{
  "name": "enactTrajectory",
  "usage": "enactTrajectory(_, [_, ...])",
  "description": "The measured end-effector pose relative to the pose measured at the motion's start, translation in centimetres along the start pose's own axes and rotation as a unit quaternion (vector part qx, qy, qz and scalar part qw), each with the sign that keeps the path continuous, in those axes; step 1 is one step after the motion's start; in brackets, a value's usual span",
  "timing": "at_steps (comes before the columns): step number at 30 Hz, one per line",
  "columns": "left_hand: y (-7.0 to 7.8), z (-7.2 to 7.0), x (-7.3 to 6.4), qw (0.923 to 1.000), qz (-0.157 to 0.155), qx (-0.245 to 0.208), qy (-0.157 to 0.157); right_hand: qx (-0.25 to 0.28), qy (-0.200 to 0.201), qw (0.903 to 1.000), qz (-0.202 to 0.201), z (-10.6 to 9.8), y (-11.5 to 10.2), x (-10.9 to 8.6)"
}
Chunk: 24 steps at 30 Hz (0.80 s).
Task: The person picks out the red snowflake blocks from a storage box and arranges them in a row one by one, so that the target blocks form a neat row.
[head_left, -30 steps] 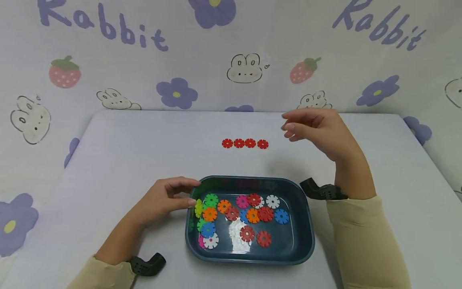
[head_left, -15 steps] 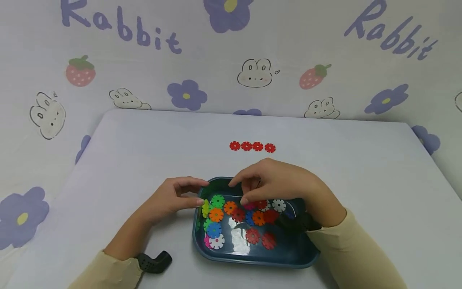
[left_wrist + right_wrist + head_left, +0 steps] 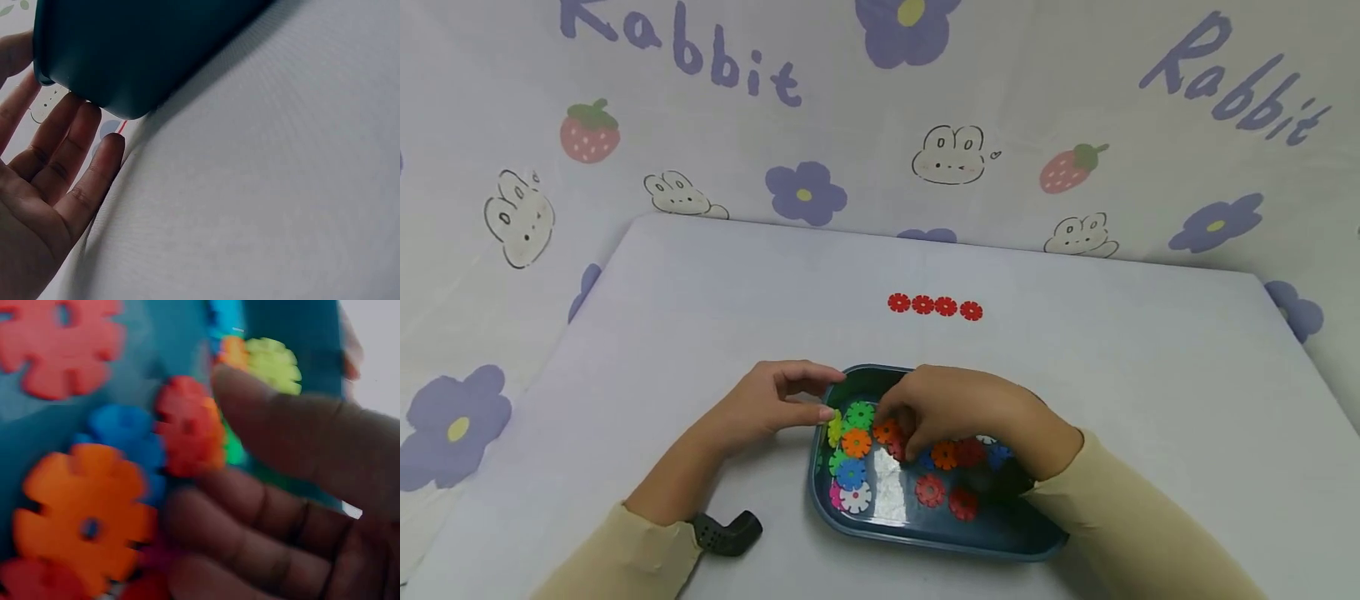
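Left hand, thumb and fingers at the left end of a dark blue tray; right hand reaching inside, fingers bent and tips at a red disc, though any grip is unclear. Near the tray's left wall lie notched discs: yellow, green, orange, blue and white, some overlapping. Two red discs lie nearer the front. Beyond the tray, four red discs form a row on the white table, the rightmost slightly apart. Behind: a cloth printed with flowers, strawberries, rabbits and the word "Rabbit".
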State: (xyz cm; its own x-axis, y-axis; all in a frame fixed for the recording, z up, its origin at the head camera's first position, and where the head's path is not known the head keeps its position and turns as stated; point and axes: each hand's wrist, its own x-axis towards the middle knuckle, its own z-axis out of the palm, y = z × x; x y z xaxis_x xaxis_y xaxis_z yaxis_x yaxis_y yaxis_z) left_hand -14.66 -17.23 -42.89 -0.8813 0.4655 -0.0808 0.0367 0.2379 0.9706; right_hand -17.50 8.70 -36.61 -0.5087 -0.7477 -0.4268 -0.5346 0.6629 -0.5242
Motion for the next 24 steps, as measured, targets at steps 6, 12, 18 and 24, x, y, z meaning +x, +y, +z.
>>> enactTrajectory(6, [0.0, 0.0, 0.1, 1.0000, 0.005, 0.003, 0.007, -0.089, 0.004, 0.9958, 0.022, 0.8, -0.4, 0.8])
enactTrajectory(12, [-0.4, 0.4, -0.3, 1.0000, -0.007, -0.005, -0.002, -0.054, -0.019, 0.9979, 0.029, 1.6, -0.2, 1.0])
enactTrajectory(18, [-0.7, 0.7, -0.6, 1.0000, -0.007, -0.002, -0.003, 0.011, -0.043, 0.9988, -0.020, 2.0, 0.6, 1.3])
enactTrajectory(24, [-0.2, 0.1, -0.2, 1.0000, -0.001, 0.002, 0.000, 0.050, -0.027, 0.9964, -0.064, 0.7, 0.4, 1.3])
